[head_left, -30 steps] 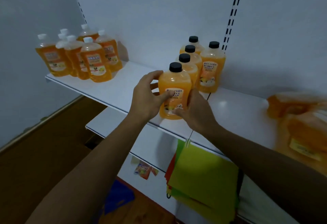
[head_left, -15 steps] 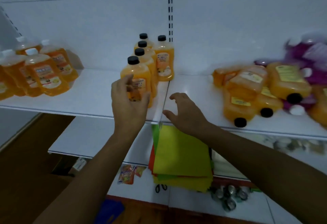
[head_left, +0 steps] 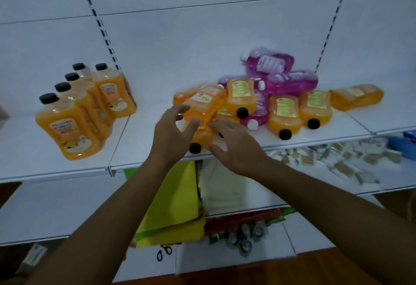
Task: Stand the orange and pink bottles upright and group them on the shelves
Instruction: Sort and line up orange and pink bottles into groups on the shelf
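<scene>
Several orange bottles with black caps (head_left: 74,116) stand upright in a group at the left of the white shelf (head_left: 139,149). To the right lies a heap of toppled orange bottles (head_left: 284,113) mixed with pink bottles (head_left: 290,81). My left hand (head_left: 171,136) and my right hand (head_left: 234,147) reach with spread fingers to the heap's left end, on either side of a lying orange bottle (head_left: 202,102). Neither hand grips anything. Another lying bottle's black cap (head_left: 195,148) shows between the hands at the shelf's front edge.
One more orange bottle (head_left: 356,96) lies alone at the far right. On the lower shelf sit folded yellow-green cloths (head_left: 177,203) and small packets (head_left: 337,161). Below are scissors (head_left: 163,253) and small round tins (head_left: 245,237).
Both hands have let go of the front upright orange bottle and moved right to the heap of lying bottles. My view has swung right with them.
</scene>
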A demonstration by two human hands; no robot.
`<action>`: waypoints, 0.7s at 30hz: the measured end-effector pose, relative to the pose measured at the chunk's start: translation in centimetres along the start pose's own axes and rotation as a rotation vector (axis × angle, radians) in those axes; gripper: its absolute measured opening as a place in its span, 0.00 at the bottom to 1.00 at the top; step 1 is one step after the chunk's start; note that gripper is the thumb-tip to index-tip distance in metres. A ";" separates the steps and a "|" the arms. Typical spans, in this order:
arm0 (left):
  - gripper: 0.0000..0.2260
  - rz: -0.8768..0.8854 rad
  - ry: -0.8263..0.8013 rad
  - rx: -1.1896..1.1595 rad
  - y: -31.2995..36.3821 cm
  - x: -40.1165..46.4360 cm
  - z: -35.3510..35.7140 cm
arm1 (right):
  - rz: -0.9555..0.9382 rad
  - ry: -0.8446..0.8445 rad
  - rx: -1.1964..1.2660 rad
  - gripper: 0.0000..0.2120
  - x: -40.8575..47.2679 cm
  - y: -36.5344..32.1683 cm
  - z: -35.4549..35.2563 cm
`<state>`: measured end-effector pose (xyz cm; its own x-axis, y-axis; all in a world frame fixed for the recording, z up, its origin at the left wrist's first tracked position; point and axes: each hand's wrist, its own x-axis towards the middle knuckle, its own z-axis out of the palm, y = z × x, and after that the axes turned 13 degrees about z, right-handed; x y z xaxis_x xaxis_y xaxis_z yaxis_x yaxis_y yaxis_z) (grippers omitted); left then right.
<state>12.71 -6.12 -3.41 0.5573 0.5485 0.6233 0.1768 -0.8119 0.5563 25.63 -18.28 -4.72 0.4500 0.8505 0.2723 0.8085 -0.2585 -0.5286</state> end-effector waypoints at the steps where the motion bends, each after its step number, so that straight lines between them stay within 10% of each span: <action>1: 0.18 -0.007 -0.010 -0.002 0.6 0.1 0.8 | 0.007 0.002 0.010 0.24 -0.2 0.8 -0.5; 12: 0.19 -0.054 -0.022 0.159 -0.6 3.8 2.2 | 0.161 0.064 0.289 0.23 3.5 1.5 -1.7; 21: 0.31 -0.197 -0.312 -0.130 -5.4 7.0 2.1 | 0.356 0.000 -0.114 0.26 15.8 1.3 -1.7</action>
<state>17.40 1.69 -3.22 0.7464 0.5880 0.3117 0.2122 -0.6541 0.7260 34.46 -5.95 0.24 0.7105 0.6982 0.0876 0.6386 -0.5875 -0.4971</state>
